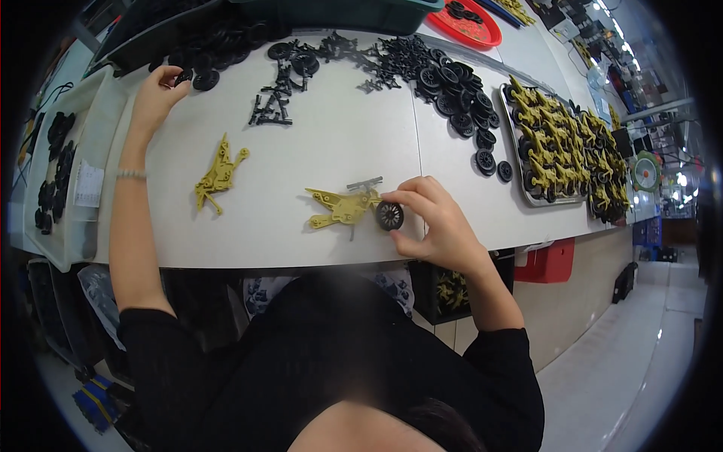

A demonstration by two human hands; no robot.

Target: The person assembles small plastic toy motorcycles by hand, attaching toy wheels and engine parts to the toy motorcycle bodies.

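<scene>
My right hand (438, 224) pinches a black spoked wheel (390, 216) between thumb and fingers. That wheel stands against the right end of a yellow toy motorcycle frame (343, 208) lying on the table. A thin dark grey part (365, 183) shows at the frame's far side. Farther left, my left hand (156, 98) reaches to the back of the table, its fingers closed on a small black wheel (183, 77). Beside those fingertips lies another black wheel (205, 80). Between my arms rests a second yellow frame (221, 178), with neither hand touching it.
Black wheels (452, 87) and small black parts (271, 105) lie in piles along the back. At right, a metal tray (520, 162) bears rows of yellow frames with wheels. A white bin (98, 135) holds black parts at left; a red dish (482, 38) is far back.
</scene>
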